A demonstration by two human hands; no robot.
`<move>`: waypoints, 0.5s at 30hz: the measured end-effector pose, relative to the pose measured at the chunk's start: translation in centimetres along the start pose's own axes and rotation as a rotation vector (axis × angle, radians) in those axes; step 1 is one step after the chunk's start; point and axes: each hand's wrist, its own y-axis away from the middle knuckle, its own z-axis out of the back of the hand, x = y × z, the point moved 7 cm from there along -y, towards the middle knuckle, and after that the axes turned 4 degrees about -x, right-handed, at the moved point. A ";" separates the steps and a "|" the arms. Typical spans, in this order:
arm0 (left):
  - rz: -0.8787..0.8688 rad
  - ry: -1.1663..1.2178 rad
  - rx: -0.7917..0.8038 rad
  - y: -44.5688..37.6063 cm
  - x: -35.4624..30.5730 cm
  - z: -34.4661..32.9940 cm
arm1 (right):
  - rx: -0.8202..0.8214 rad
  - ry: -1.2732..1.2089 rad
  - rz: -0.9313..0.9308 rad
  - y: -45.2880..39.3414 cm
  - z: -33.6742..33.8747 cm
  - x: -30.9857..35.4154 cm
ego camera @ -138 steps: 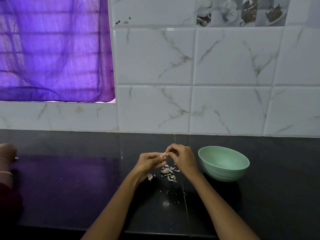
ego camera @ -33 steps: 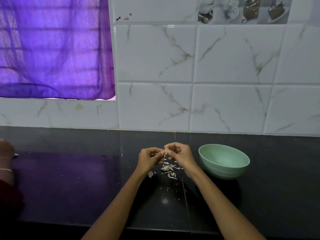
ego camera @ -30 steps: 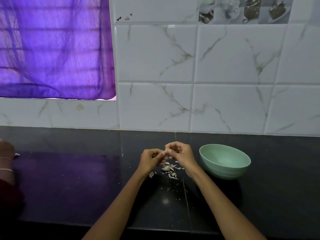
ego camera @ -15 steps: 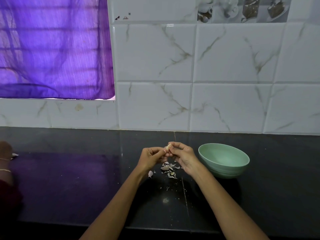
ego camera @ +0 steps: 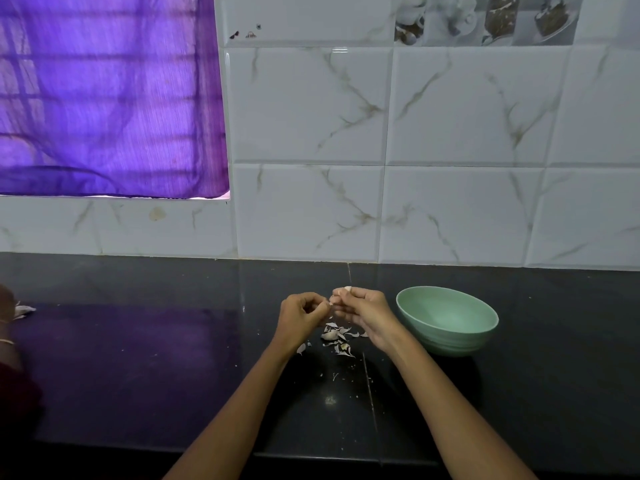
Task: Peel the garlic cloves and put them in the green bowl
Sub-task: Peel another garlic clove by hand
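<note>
Centrally, above the black tabletop, both hands meet with fingertips close together. The right hand is clamped on a garlic clove: the pale clove shows above the thumb and forefinger at the top of the hand. The left hand is curled, its thumb and fingertips pinched together just beside the clove; whether they grip a strip of skin is too small to tell.

Directly below the hands, a scatter of garlic skins lies on the tabletop, pale and papery, with one separate flake close to the left wrist and finer crumbs nearer the camera. None of these touch the bowl.

The green bowl stands upright on the tabletop just right of the right hand, near it but apart. The visible part of its inside appears bare; the near inner wall is hidden by the rim.

Behind the tabletop rises a wall of white marbled tiles. A purple curtain covers the opening at upper left, and its colour reflects on the glossy tabletop below.

At the far left edge, part of another person's hand shows, with thin bangles on the wrist and a small pale object beside it on the tabletop; what that object is cannot be told.
</note>
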 end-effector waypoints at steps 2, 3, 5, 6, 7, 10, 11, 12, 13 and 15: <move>0.058 -0.043 -0.075 0.0 0.4 0.6 | -0.009 -0.019 0.010 -0.2 0.1 0.2; 0.086 -0.058 -0.106 0.0 0.7 0.8 | -0.009 -0.019 0.017 -0.2 0.1 0.2; 0.113 -0.102 -0.139 0.0 1.3 1.1 | 0.005 -0.014 0.033 -0.3 -0.1 0.2; 0.109 -0.136 -0.136 0.0 1.4 1.2 | 0.009 -0.007 0.040 -0.2 -0.2 0.3; 0.097 -0.179 -0.124 -0.1 1.6 1.2 | 0.005 0.004 0.046 -0.2 -0.2 0.3; 0.065 -0.311 -0.093 -0.1 1.6 1.2 | -0.034 0.036 0.071 -0.3 0.1 0.4; 0.069 -0.343 -0.099 -0.1 1.5 1.3 | -0.037 0.051 0.084 -0.3 0.2 0.4; 0.082 -0.363 -0.114 0.0 1.5 1.4 | -0.031 0.071 0.099 -0.4 0.2 0.4; 0.102 -0.366 -0.138 0.1 1.4 1.6 | -0.022 0.098 0.114 -0.4 0.2 0.5; 0.151 -0.343 -0.191 0.2 1.5 2.1 | -0.009 0.153 0.146 -0.3 0.1 0.6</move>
